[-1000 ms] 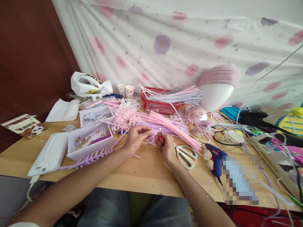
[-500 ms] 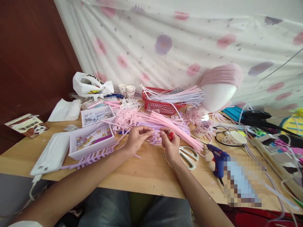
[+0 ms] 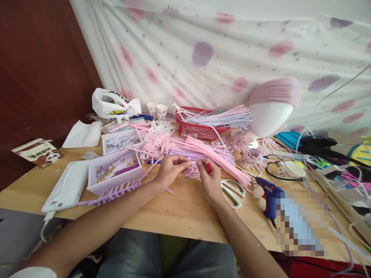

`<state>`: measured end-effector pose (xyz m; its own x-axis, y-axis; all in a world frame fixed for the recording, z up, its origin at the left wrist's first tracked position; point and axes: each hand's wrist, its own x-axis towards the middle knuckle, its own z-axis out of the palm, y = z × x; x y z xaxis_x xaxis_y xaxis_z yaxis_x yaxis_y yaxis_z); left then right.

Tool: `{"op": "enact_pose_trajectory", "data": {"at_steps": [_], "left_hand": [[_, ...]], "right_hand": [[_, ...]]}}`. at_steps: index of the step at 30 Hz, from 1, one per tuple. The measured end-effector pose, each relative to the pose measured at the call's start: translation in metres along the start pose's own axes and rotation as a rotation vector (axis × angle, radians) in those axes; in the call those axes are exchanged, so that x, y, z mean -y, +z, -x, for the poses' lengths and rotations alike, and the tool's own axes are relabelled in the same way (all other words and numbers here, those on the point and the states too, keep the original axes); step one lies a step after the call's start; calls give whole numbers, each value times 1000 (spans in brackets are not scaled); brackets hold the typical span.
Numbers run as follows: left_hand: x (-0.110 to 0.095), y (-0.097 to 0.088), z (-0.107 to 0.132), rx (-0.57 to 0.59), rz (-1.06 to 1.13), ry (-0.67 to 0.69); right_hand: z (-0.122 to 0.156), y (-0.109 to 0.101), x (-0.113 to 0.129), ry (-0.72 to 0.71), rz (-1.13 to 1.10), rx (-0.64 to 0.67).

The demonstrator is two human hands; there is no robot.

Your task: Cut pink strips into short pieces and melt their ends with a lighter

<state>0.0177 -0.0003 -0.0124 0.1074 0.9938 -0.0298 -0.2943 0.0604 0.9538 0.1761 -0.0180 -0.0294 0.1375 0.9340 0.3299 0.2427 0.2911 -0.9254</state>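
Note:
My left hand [image 3: 173, 170] is closed in a pinch at the middle of the table, its fingertips on a small lilac piece that looks like pipe cleaner. Just right of it, my right hand [image 3: 210, 178] wraps round a small red lighter [image 3: 208, 166], its top end showing above the fingers. A narrow gap separates the two hands. Behind them lie bundled pink pipe cleaners [image 3: 217, 156] and lilac pipe cleaners [image 3: 179, 153]. Short lilac pieces [image 3: 193, 171] lie between and beyond my fingers. Scissors with pale green handles [image 3: 232, 193] rest beside my right wrist.
At the left are a white box of beads [image 3: 114, 175], a white power bank [image 3: 66, 185] and a lilac leafy strip [image 3: 116, 193]. A red basket [image 3: 197, 131] stands behind. To the right are a blue glue gun [image 3: 270, 197], a paper cup [image 3: 291, 170], cables and a white head form [image 3: 269, 116].
The whole view has shifted slightly, so things sit a little further right. My right hand has turned a little, showing the lighter's top more plainly. The left hand keeps its pinch.

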Motion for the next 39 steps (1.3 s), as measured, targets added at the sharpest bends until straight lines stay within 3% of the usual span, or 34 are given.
{"op": "enact_pose_trajectory", "data": {"at_steps": [4,10,15,19,27,30,33,39], "left_hand": [[0,0,0,-5,-4,-14],[-2,0,2,20,-8,-25],[-4,0,2,20,-12,-33],[-4,0,3,46,-36,-24],[-4,-2,1,131,95,-80],[0,-3,-2,98,-39,31],[4,-5,-2,87,-242,181],[7,-8,4,119,-547,425]], "right_hand": [[-1,-1,-5,71,-69,-103],[-1,0,-4,74,-104,14],[-3,-2,-4,107,-120,-79],[-3,-1,2,107,-187,23],[-3,7,-1,241,-381,143],[-2,3,1,151,-262,147],[0,2,6,43,-203,61],[0,3,8,39,-199,92]]}}
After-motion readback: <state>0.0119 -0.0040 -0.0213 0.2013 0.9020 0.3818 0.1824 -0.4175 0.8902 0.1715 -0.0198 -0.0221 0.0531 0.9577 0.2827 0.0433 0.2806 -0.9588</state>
